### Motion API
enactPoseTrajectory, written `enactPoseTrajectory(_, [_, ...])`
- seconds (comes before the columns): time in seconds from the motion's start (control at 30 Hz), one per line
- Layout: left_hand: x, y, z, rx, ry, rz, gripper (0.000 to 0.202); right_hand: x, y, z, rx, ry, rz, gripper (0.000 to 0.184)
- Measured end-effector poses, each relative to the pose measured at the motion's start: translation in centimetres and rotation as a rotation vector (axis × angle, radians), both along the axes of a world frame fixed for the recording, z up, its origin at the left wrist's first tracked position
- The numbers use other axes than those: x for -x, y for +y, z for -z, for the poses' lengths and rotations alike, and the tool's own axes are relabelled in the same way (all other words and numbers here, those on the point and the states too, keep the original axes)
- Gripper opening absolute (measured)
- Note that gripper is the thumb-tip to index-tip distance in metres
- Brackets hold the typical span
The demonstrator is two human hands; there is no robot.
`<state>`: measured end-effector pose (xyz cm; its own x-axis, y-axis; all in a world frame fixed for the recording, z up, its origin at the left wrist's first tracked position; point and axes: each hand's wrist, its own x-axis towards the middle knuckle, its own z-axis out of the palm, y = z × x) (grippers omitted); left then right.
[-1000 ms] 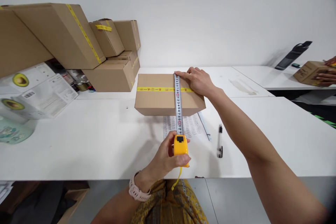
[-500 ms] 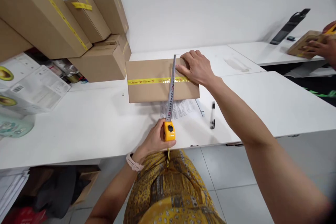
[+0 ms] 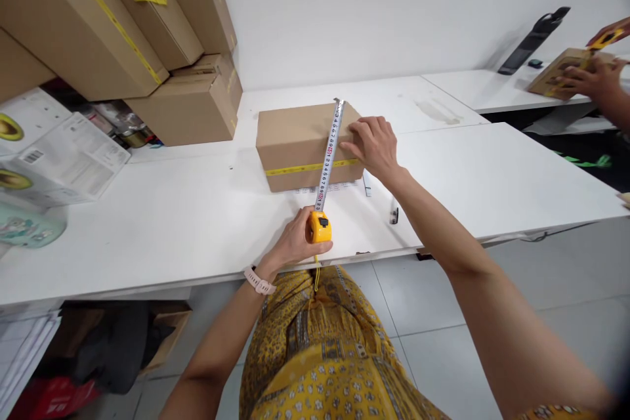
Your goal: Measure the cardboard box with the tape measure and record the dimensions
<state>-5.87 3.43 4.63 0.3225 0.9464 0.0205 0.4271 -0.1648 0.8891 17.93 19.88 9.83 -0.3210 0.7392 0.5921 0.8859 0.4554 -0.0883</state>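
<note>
My left hand (image 3: 295, 237) is wrapped around a yellow tape measure (image 3: 322, 230) near the table's front edge. Its blade (image 3: 325, 170) runs out away from me, slanting over a cardboard box (image 3: 295, 134) that has a strip of yellow tape along its near side. The hooked end of the blade lies about level with the box's far edge. My right hand (image 3: 377, 144) grips the right end of the box, thumb towards the blade. Under the box a printed sheet (image 3: 347, 186) is mostly covered. A pen (image 3: 394, 211) lies partly hidden by my right forearm.
Cardboard boxes (image 3: 187, 108) are stacked at the left against the wall, beside a white carton (image 3: 69, 157) and a mint-green container (image 3: 34, 223). To the far right, a co-worker's hands (image 3: 593, 79) hold another box (image 3: 551, 75) near a black bottle (image 3: 534, 42).
The box has tipped so its taped face now turns towards me and more of another face shows on top. My right hand has slid down its right end; the blade still crosses it.
</note>
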Motion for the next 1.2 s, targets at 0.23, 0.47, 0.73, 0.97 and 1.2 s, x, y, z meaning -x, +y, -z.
enactPoseTrajectory(0.23, [0.0,0.2,-0.1,-0.017,0.018,0.002,0.05,0.9,1.3,1.4,0.05,0.157,0.046,0.043])
enactPoseTrajectory(0.47, [-0.1,-3.8,-0.3,-0.085,0.097,0.113,0.065,-0.4,-0.9,-2.3,0.19,0.793,-0.128,0.063])
enactPoseTrajectory(0.73, [1.1,-10.9,0.0,-0.065,0.096,0.179,0.081,-1.7,-14.5,-1.9,0.346,1.127,-0.228,0.074])
enactPoseTrajectory(0.97, [1.7,-14.3,0.2,-0.032,0.19,0.288,0.084,-1.7,-17.9,-0.2,0.235,1.272,-0.111,0.037])
enactPoseTrajectory(1.2, [2.3,-16.8,0.2,0.131,0.165,0.108,0.097,-0.1,-19.6,2.4,0.41,1.354,-0.177,0.042])
